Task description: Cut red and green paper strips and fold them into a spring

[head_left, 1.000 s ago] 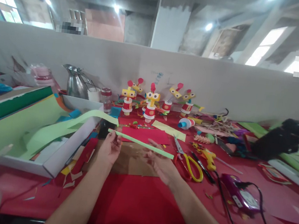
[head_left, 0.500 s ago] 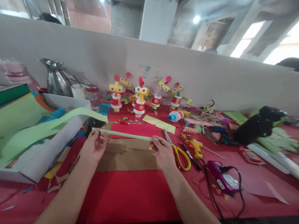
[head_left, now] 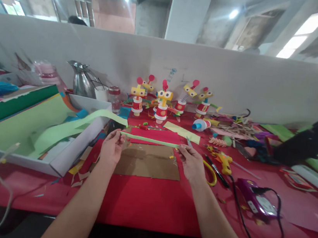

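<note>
A narrow light green paper strip (head_left: pixel 150 139) is stretched level between my two hands. My left hand (head_left: pixel 113 146) pinches its left end, and my right hand (head_left: pixel 191 162) pinches the right end. Below the strip lies a brown cardboard sheet (head_left: pixel 147 164), with a red paper sheet (head_left: pixel 157 135) just behind it. Yellow-handled scissors (head_left: pixel 211 173) lie beside my right hand, partly hidden by it. A pale yellow paper piece (head_left: pixel 182 131) rests behind the strip.
Several paper-cup figures (head_left: pixel 161 113) stand by the partition. A white box (head_left: pixel 53 165) of coloured paper is at left, near a steel jug (head_left: pixel 83 83). On the right are a black pen (head_left: pixel 218 173), a yellow glue gun (head_left: pixel 225 163), a purple power strip (head_left: pixel 256 202) and its cables.
The view has turned left, so the scene sits farther right. Both hands still hold the strip, now a little farther back over the cardboard, and it slopes slightly down to the right.
</note>
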`<control>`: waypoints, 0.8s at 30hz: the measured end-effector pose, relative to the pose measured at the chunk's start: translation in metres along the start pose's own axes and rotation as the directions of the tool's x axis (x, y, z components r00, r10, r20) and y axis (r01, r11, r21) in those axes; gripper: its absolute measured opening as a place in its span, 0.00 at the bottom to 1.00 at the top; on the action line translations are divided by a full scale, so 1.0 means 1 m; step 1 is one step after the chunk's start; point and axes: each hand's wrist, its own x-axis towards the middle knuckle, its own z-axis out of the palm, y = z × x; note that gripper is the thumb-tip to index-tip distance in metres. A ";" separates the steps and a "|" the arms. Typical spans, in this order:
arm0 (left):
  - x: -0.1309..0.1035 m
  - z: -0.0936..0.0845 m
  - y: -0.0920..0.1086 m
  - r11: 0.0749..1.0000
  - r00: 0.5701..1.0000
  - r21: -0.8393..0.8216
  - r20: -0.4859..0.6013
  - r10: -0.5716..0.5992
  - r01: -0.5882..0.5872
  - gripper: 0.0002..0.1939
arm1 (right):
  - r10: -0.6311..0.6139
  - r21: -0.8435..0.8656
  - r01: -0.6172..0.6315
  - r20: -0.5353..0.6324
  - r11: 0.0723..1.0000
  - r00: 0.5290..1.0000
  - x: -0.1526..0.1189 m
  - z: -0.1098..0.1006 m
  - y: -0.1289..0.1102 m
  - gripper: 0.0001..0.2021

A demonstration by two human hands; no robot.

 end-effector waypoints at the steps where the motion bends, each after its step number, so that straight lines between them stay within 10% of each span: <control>1: 0.000 0.000 0.000 1.000 1.000 0.008 0.002 0.009 -0.009 0.04 | 0.005 -0.005 -0.005 -0.004 1.000 1.000 0.000 0.000 0.000 0.14; 9: 0.001 0.000 0.004 0.999 0.999 0.033 -0.028 0.039 -0.038 0.04 | -0.081 -0.033 0.081 0.020 0.996 0.997 -0.004 0.004 0.000 0.12; 16: -0.028 0.019 -0.021 0.964 0.910 0.175 0.332 -0.247 0.198 0.11 | -0.018 0.029 0.017 0.051 0.999 0.999 -0.012 0.015 0.009 0.12; 24: -0.019 0.013 -0.025 0.969 0.961 0.173 0.181 -0.207 0.176 0.07 | -0.075 -0.194 0.109 0.171 0.975 0.982 -0.018 0.017 0.011 0.09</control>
